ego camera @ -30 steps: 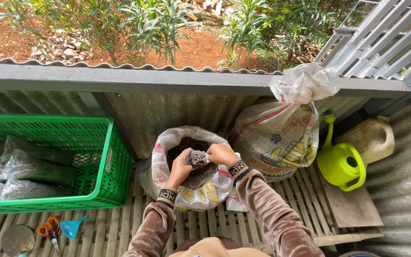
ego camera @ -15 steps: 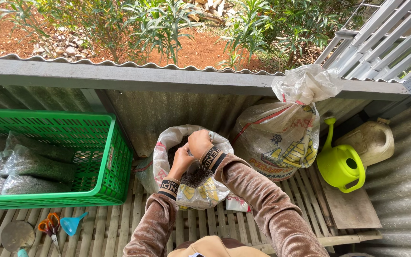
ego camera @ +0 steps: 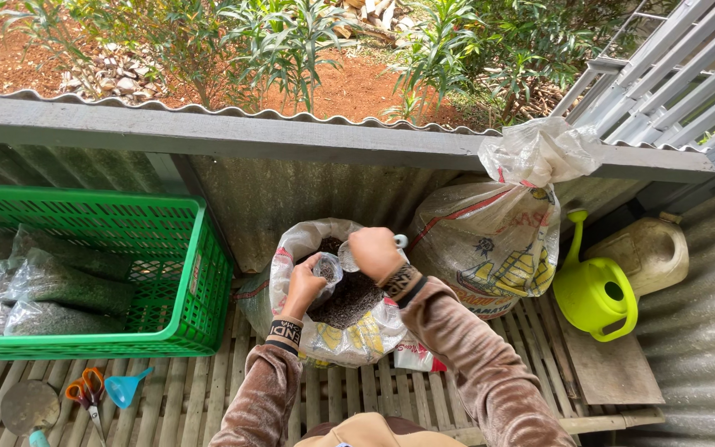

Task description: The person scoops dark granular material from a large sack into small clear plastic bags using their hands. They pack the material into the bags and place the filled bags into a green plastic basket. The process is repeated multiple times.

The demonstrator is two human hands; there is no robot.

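I am mid-fill here: my left hand (ego camera: 301, 285) is closed around the neck of a small clear bag (ego camera: 327, 270), holding its mouth up over the open sack (ego camera: 337, 331) of dark soil (ego camera: 349, 300), and the bag already shows some dark mix inside. My right hand (ego camera: 374, 252) is wrapped around a pale scoop (ego camera: 397, 242), of which I see only a bit of rim and handle, tipped toward the bag's mouth, so I judge this to be the pouring stroke of one scoopful. How full the bag is I cannot tell, since my fingers hide most of it. The next move, as I read it, calls for keeping the left grip steady and the mouth wide, then dipping the scoop back into the soil just below without knocking the bag's rim. To my left the green crate (ego camera: 184, 323) holds several bags that look filled the same way, lying flat, well apart from my hands. On the slatted floor (ego camera: 208, 397) near the crate lie orange-handled scissors (ego camera: 84, 389) and a blue funnel (ego camera: 124, 387). A second, tied sack (ego camera: 490, 248) stands just beside the open one, with a lime watering can (ego camera: 593, 294) and a beige jug (ego camera: 651, 252) beyond it.
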